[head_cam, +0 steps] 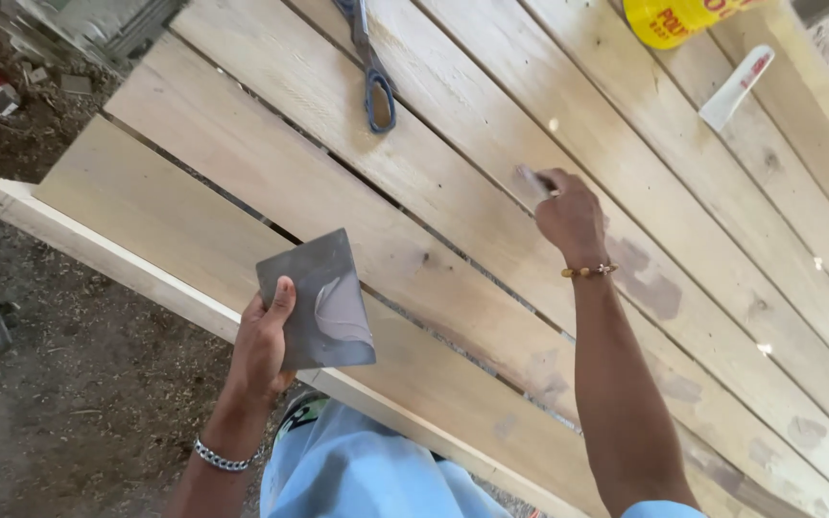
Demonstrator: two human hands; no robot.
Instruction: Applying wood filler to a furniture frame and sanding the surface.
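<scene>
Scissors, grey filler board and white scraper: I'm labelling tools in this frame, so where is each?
scissors [380,99], head view, on the blue handle loop.
grey filler board [317,299], head view, on its flat face.
white scraper [736,87], head view, mid-blade.

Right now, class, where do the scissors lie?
In the head view, the scissors lie at top centre on the wooden planks, beyond the right hand.
</scene>
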